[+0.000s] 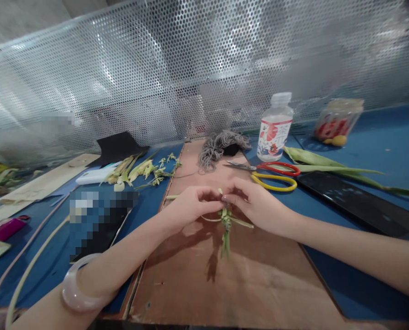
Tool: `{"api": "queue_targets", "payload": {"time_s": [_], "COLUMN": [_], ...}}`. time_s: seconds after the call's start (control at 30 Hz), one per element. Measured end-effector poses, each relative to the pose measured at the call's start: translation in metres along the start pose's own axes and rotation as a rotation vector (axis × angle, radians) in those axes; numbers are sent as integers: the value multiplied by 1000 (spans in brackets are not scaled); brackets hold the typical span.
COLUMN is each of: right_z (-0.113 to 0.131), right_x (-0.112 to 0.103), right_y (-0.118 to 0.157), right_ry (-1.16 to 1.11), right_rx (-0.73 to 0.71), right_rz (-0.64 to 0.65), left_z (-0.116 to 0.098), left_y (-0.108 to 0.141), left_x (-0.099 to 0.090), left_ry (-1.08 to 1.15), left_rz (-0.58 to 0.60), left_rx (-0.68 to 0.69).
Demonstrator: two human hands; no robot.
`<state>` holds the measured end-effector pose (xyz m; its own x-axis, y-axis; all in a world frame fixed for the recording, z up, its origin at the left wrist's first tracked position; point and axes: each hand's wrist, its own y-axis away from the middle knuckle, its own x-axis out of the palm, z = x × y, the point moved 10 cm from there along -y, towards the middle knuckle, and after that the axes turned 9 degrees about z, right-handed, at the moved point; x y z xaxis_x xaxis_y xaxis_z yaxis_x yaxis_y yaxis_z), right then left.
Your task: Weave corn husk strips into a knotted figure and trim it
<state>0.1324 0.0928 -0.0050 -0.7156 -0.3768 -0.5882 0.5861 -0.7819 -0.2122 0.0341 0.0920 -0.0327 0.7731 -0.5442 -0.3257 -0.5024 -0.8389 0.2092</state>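
A small figure woven from green leaf strips (226, 221) hangs upright over the brown board (245, 279), its loose ends pointing down and out to the sides. My left hand (187, 206) pinches its top between thumb and fingers from the left. From the right, the thumb and fingers of my right hand (247, 199) close on the same top part, fingertips nearly meeting the left ones. A short pale tip sticks up between both hands. Just beyond my right hand lie scissors (276, 174) with one red and one yellow handle loop.
Grey yarn (218, 149) lies on the board's far end, beside a labelled plastic bottle (275, 128). A jar (340, 121), long green leaves (314, 162) and a black phone (359, 201) are on the right. Leaf scraps (142, 172) and another phone (104, 229) lie left. Perforated metal mesh (149, 78) stands behind.
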Motion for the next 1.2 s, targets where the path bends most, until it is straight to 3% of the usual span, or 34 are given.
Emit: {"api": "queue_targets", "payload": {"time_s": [0.17,0.47,0.57,0.93,1.2], "right_z": [-2,-1,1,3,2], "right_x": [4,1,0,4,2], "right_y": [-1,0,2,3,3], "right_ry": [-73,2,35,-8,-67], "right_rx": [12,25,10,27,67], "right_rz": [46,17,0,16,13], "left_z": [-1,3,-3,-17,-27], "left_y": [2,4,4,6,9], "left_x": [4,5,8,1,3], "left_ry": [114,204,138,-305,-462], "left_rz": [32,67,89,-48,-51], "left_rx": [-21,-59,-22,15,68]}}
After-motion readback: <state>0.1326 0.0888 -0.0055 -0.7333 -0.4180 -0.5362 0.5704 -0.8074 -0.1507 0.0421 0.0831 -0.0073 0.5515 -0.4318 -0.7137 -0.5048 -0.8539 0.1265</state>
